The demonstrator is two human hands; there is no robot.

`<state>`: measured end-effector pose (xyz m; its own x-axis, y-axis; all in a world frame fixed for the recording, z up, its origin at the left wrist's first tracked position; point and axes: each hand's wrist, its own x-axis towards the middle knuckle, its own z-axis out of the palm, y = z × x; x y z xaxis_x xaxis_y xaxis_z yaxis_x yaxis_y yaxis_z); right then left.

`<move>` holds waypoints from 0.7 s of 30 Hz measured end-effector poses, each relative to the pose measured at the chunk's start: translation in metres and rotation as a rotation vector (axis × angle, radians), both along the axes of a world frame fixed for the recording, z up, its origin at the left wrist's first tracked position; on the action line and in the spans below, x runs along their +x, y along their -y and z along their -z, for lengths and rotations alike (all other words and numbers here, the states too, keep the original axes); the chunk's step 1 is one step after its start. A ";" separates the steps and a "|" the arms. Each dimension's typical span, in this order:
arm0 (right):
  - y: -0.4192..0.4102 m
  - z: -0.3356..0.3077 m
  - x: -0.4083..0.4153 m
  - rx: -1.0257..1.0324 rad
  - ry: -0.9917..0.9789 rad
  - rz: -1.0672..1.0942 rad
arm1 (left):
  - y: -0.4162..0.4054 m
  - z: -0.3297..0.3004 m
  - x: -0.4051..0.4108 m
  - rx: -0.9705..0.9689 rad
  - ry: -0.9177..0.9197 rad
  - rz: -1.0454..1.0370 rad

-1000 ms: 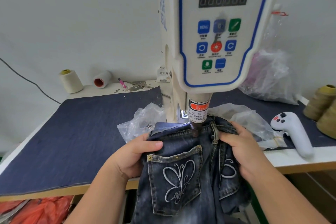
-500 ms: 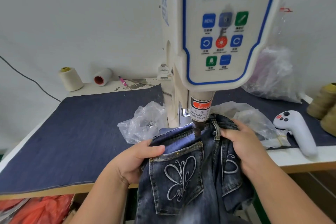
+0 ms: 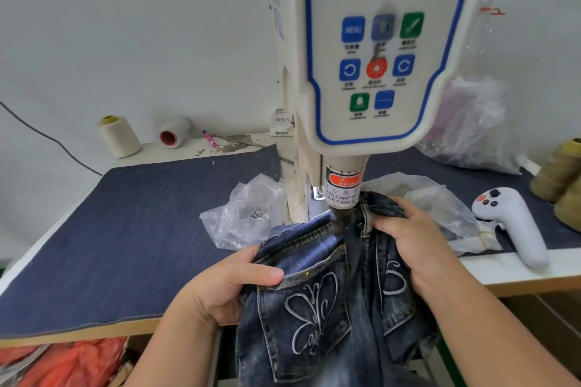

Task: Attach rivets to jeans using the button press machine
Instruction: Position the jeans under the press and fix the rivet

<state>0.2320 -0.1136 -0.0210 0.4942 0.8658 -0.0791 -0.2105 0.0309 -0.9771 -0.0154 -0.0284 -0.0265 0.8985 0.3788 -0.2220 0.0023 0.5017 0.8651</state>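
Dark blue jeans (image 3: 317,333) with a white butterfly stitched on the back pocket hang over the table's front edge, their waistband up under the press head (image 3: 341,198) of the cream button machine (image 3: 374,50). My left hand (image 3: 226,286) grips the fabric at the pocket's top left corner, thumb on top. My right hand (image 3: 408,245) holds the bunched waistband beside a belt loop, just right of the press head. A small brass rivet (image 3: 307,274) shows on the pocket's top edge.
A clear bag of metal parts (image 3: 248,214) lies left of the machine, another clear bag (image 3: 440,207) to its right. A white handheld controller (image 3: 515,223) rests at the table's right front. Thread cones stand at the back left (image 3: 119,135) and far right (image 3: 562,173).
The jeans have shifted a little to the right under the press head, so the pocket's top edge now sits lower left of it. Both hands kept their hold and moved with the fabric.
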 end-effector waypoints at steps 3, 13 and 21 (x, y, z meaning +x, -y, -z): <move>0.000 -0.001 0.001 0.022 -0.006 -0.005 | 0.002 -0.003 0.000 -0.008 -0.021 0.013; -0.001 0.003 0.005 -0.017 -0.035 -0.027 | 0.008 -0.009 0.004 0.032 0.010 0.132; -0.006 0.000 0.001 -0.084 0.025 -0.109 | 0.005 -0.004 0.006 -0.123 0.199 -0.240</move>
<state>0.2332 -0.1079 -0.0207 0.4003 0.9052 -0.1425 -0.1842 -0.0728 -0.9802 -0.0094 -0.0338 -0.0222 0.8174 0.5658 -0.1081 -0.2914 0.5681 0.7696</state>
